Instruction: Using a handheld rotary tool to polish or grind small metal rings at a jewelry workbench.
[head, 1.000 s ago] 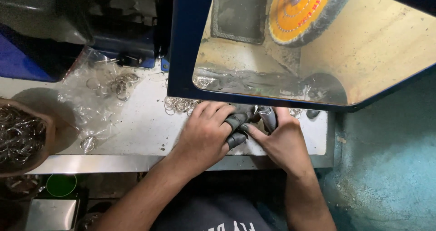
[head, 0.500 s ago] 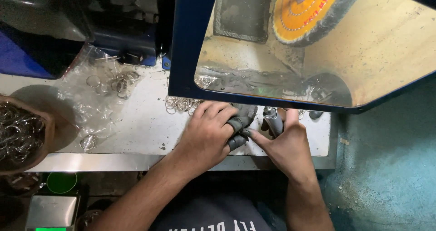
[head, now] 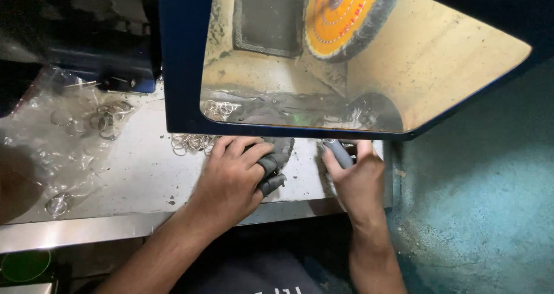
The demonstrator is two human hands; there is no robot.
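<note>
**A:** Where do the hands sit at this bench?

**B:** Both rest on the grey worktop, just under the front edge of the blue hood that houses the orange buffing wheel. The left hand lies palm down, fingers curled and pressed together over a dark grey wad, likely a cloth or pad. At least two of its fingertips wear dark finger cots.

**A:** And the other one?

**B:** The right hand closes around a slim grey rod or mandrel, thumb and forefinger pinching it near the top. Something bright sits at the rod's tip, but it is too small to name.

**A:** What is being worked on?

**B:** Small metal rings, I judge. A loose cluster of rings lies on the worktop just beside the left hand's knuckles, more glint on the hood floor, and another lot sits on a crumpled clear plastic bag well to the left.

**A:** How far along does it look?

**B:** Somewhere in the middle, as far as I can judge. Neither hand holds anything up to the wheel, so no ring is at the wheel at this moment. Which piles are finished and which are waiting I cannot tell; they all shine alike from here.
</note>
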